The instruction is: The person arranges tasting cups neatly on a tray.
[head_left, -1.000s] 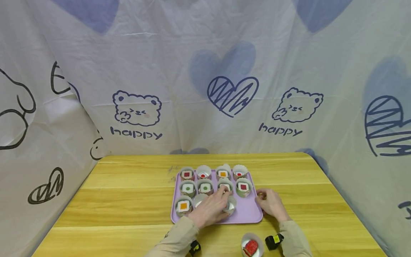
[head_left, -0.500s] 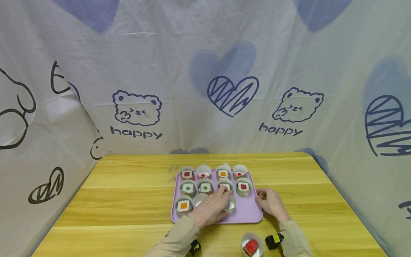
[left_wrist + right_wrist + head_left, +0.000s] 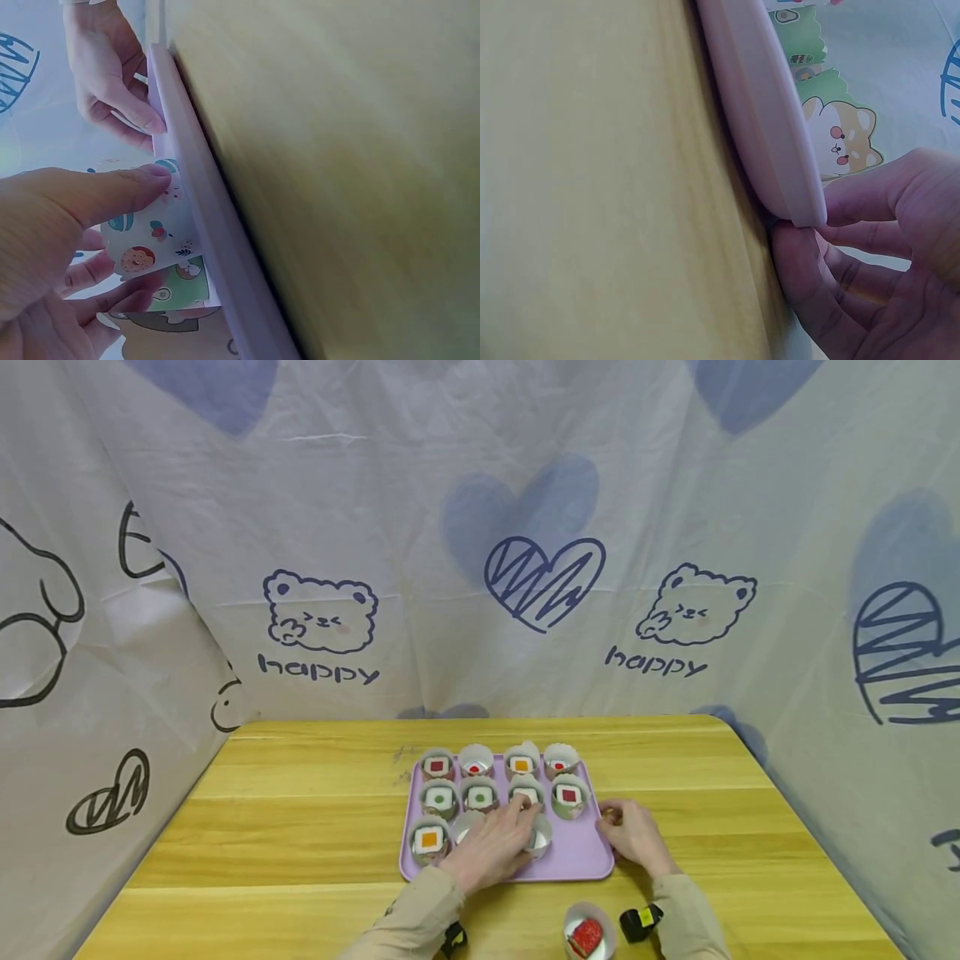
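On the table lies a lilac tray [image 3: 581, 858] with rows of paper baking cups. My left hand [image 3: 491, 850] reaches over its front row and grips a white cup [image 3: 157, 232] printed with a doughnut, thumb on the near side and fingers on the far side. Part of this cup's rim [image 3: 542, 839] shows right of the hand; its inside is mostly hidden. At the tray's right edge, my right hand [image 3: 636, 837] pinches the rim, with fingertips above and below it in the right wrist view. Behind the left fingertips stands another cup [image 3: 527, 787], partly covered.
Other cups hold small square cakes topped red [image 3: 569, 797], orange [image 3: 429, 841] or green-dotted [image 3: 480, 799]; two back cups show small red bits. In front of the tray, a separate cup [image 3: 581, 913] holds a red cake piece [image 3: 587, 937]. Patterned cloth [image 3: 420, 527] hangs behind the wooden table [image 3: 300, 810].
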Demonstrator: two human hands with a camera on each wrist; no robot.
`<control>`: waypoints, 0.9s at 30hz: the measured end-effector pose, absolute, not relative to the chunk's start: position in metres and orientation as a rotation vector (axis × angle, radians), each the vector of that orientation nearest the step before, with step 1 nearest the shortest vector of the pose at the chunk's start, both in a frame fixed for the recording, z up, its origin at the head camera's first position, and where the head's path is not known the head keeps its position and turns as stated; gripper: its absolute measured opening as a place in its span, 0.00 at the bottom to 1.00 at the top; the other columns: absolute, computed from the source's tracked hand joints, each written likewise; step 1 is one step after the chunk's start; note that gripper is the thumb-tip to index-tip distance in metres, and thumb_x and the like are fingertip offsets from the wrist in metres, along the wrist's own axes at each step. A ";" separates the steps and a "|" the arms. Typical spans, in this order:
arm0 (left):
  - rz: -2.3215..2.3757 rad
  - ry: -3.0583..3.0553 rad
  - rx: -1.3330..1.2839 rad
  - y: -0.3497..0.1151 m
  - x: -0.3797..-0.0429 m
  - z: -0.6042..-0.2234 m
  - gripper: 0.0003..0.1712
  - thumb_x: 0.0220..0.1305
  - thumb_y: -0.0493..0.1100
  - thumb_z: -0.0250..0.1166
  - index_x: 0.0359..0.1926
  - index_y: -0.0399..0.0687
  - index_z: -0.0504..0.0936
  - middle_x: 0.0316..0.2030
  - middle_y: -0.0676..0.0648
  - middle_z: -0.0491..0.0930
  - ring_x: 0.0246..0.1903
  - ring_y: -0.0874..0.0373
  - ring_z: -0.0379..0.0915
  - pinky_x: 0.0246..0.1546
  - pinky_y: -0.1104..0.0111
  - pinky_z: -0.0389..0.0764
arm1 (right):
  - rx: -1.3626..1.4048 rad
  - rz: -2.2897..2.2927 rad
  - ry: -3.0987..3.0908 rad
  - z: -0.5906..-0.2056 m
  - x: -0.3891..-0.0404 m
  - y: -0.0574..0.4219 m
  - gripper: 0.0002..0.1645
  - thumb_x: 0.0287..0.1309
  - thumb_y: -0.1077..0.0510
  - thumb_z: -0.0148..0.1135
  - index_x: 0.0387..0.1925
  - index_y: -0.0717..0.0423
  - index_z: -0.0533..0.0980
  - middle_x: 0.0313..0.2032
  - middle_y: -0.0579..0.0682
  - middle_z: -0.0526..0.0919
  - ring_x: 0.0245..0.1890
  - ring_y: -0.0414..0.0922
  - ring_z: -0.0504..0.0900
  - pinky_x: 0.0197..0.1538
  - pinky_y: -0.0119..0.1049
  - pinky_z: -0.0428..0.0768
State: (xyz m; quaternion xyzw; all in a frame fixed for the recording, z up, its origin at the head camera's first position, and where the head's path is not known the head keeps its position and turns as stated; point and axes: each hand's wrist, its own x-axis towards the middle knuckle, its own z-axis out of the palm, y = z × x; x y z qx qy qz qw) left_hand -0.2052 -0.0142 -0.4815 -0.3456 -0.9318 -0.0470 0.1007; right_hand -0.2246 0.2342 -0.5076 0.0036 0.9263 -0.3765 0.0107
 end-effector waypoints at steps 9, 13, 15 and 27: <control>-0.403 -2.718 -0.897 -0.039 -0.198 -0.471 0.40 0.62 0.59 0.68 0.66 0.40 0.71 0.59 0.42 0.75 0.54 0.50 0.78 0.51 0.59 0.84 | 0.001 -1.163 2.901 -0.509 -0.224 0.235 0.20 0.57 0.66 0.62 0.52 0.69 0.80 0.27 0.52 0.80 0.20 0.41 0.76 0.23 0.33 0.75; -0.609 -2.705 -0.787 -0.062 -0.199 -0.468 0.39 0.64 0.61 0.65 0.65 0.39 0.71 0.58 0.41 0.76 0.57 0.49 0.75 0.60 0.55 0.79 | -0.004 -1.152 2.910 -0.508 -0.224 0.234 0.19 0.57 0.66 0.62 0.51 0.69 0.80 0.27 0.51 0.81 0.21 0.41 0.76 0.23 0.32 0.74; -0.698 -2.693 -0.684 -0.077 -0.201 -0.468 0.36 0.67 0.59 0.63 0.65 0.38 0.71 0.58 0.39 0.77 0.58 0.46 0.75 0.62 0.52 0.76 | -0.006 -1.151 2.913 -0.507 -0.224 0.234 0.19 0.57 0.66 0.62 0.51 0.69 0.80 0.27 0.51 0.81 0.21 0.40 0.76 0.23 0.32 0.74; -0.945 -2.690 -0.029 -0.145 -0.211 -0.478 0.16 0.69 0.34 0.57 0.52 0.24 0.75 0.43 0.28 0.78 0.42 0.37 0.77 0.45 0.48 0.79 | 0.022 -1.156 2.897 -0.508 -0.225 0.234 0.20 0.57 0.65 0.62 0.52 0.68 0.80 0.27 0.51 0.80 0.21 0.40 0.76 0.23 0.32 0.74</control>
